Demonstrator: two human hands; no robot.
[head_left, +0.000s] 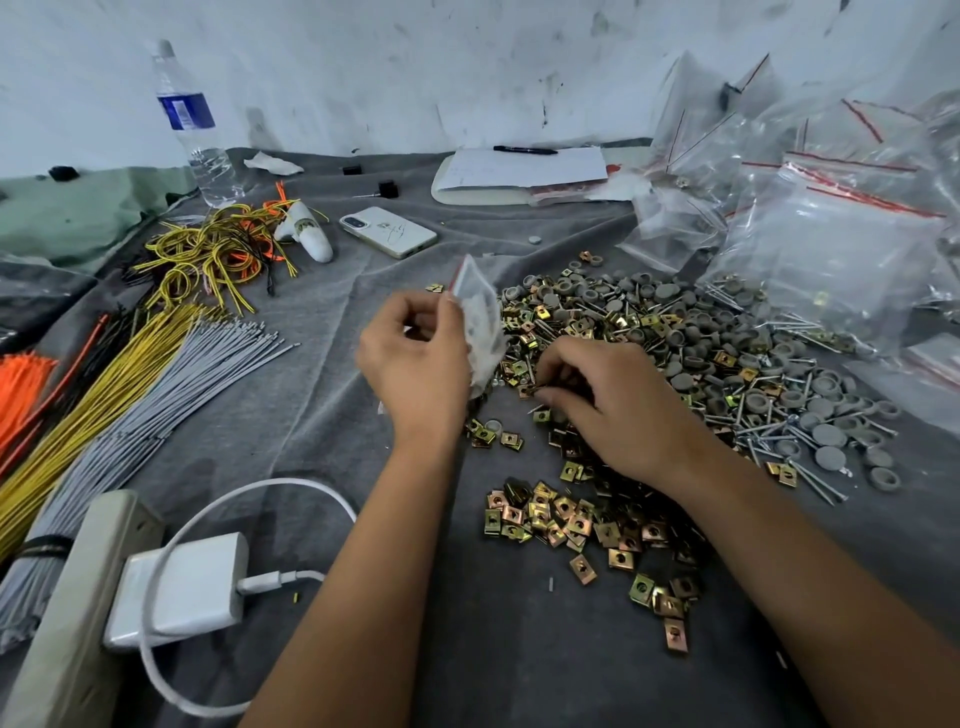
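A grey cloth (311, 415) covers the worktop. At 11 o'clock a clear water bottle (195, 135) stands upright, with a crumpled tissue (272, 163) just beside it. At 12 o'clock a white phone (388, 232) lies face down, 2 small black blocks (388, 188) behind it. At 1 o'clock a black pen (524, 150) rests on a notepad (524, 169). Clear zip bags (831, 234) are heaped at 2 o'clock. Tangled yellow and orange wires (218, 249) sit at 10 o'clock. At 9 o'clock lie a grey wire bundle (171, 384) and orange cable ties (21, 384). At 7 o'clock a white charger (182, 587) is plugged into a power strip (78, 597).
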